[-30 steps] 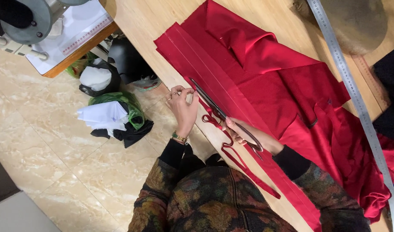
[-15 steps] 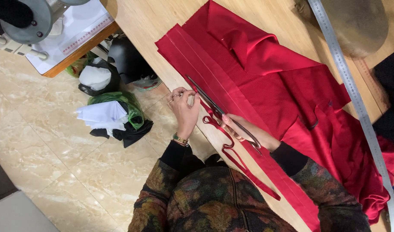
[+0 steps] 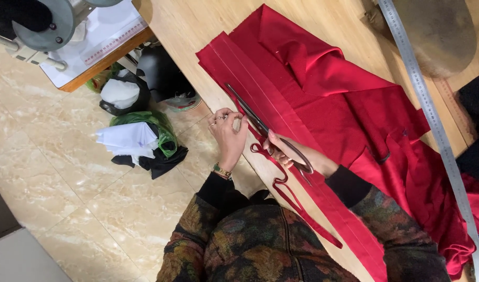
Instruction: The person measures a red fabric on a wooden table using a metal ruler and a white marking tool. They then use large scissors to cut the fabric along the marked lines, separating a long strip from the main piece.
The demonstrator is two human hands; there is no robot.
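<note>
A large piece of red fabric (image 3: 323, 99) lies spread on a wooden table (image 3: 197, 31). My right hand (image 3: 297, 154) grips a pair of long scissors (image 3: 250, 115), whose blades run along the fabric's near edge. My left hand (image 3: 228, 137) pinches the cut edge of the fabric just left of the blades. A narrow red strip (image 3: 289, 196) trails from the cut down toward my lap.
A long metal ruler (image 3: 432, 125) lies across the table at the right. A brown round object (image 3: 438, 31) sits at the far right. On the tiled floor at the left are bags of cloth scraps (image 3: 135, 141). A sewing machine table (image 3: 88, 42) stands top left.
The scissors and my right hand have advanced slightly up along the fabric edge. My left hand stays at the edge next to the blades.
</note>
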